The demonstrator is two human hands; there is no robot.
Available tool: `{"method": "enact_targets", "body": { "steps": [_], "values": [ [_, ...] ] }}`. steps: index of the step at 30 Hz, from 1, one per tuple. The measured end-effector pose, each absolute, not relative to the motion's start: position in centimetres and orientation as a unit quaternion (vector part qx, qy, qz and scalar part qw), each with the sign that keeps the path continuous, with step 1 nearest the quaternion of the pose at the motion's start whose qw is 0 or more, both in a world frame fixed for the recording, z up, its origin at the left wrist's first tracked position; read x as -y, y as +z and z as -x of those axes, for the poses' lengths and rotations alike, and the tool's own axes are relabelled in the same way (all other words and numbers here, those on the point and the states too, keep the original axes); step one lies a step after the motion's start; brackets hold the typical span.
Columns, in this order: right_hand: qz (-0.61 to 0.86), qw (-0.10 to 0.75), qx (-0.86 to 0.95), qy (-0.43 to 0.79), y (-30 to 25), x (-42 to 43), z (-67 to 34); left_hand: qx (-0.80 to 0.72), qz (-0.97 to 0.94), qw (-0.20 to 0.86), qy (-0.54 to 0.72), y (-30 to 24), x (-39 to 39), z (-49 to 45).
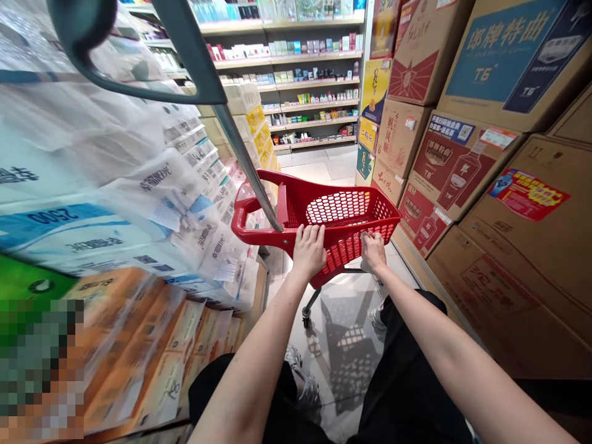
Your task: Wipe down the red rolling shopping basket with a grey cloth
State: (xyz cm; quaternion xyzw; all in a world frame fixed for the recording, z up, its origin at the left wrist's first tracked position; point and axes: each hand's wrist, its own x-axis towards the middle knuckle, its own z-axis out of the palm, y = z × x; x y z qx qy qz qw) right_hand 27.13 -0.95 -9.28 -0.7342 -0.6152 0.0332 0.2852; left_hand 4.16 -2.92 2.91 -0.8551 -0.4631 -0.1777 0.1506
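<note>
A red plastic shopping basket cart (303, 237) stands in front of me, its perforated basket on a wheeled frame. A slanted metal pole (247, 166) rises from its left end to a dark grey handle (210, 83). My left hand (311, 248) is closed over the near rim, fingers hooked on the edge. Farther right, my right hand (374, 251) is curled against the basket's side. Something small and greyish shows at its fingertips, too small to make out. The visible part of the basket's inside shows only red mesh walls.
Plastic-wrapped paper packs (152, 185) are stacked on the left, above orange packs (134, 345). Printed cardboard cartons (462, 154) form a wall on the right. Shelves (314, 83) of small boxed goods stand behind. A caster (306, 317) rests on the tiled floor between my feet and the packs.
</note>
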Motion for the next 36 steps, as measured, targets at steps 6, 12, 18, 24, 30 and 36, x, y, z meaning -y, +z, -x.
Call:
{"method": "enact_targets", "body": {
  "steps": [6,12,18,24,30,36],
  "values": [
    [0.738,0.271,0.616,0.033,-9.1,0.1,-27.2,0.462,0.863,0.135,-0.153,3.6,2.6,-4.5],
    [0.676,0.299,0.672,0.035,-9.8,2.0,-29.2,0.476,0.857,0.137,-0.142,3.6,2.9,-4.2],
    [0.719,0.314,0.62,-0.007,-9.5,1.7,-30.0,0.478,0.857,0.137,-0.134,3.7,2.8,-4.1],
    [0.727,0.249,0.638,-0.033,-8.5,0.4,-30.0,0.473,0.862,0.129,-0.127,3.8,3.0,-4.1],
    [0.726,0.255,0.638,-0.006,-10.1,3.0,-30.6,0.473,0.863,0.132,-0.122,3.7,3.3,-3.9],
    [0.751,0.228,0.62,0.016,-9.1,2.1,-30.1,0.473,0.863,0.127,-0.124,3.8,3.6,-3.9]
  ]
}}
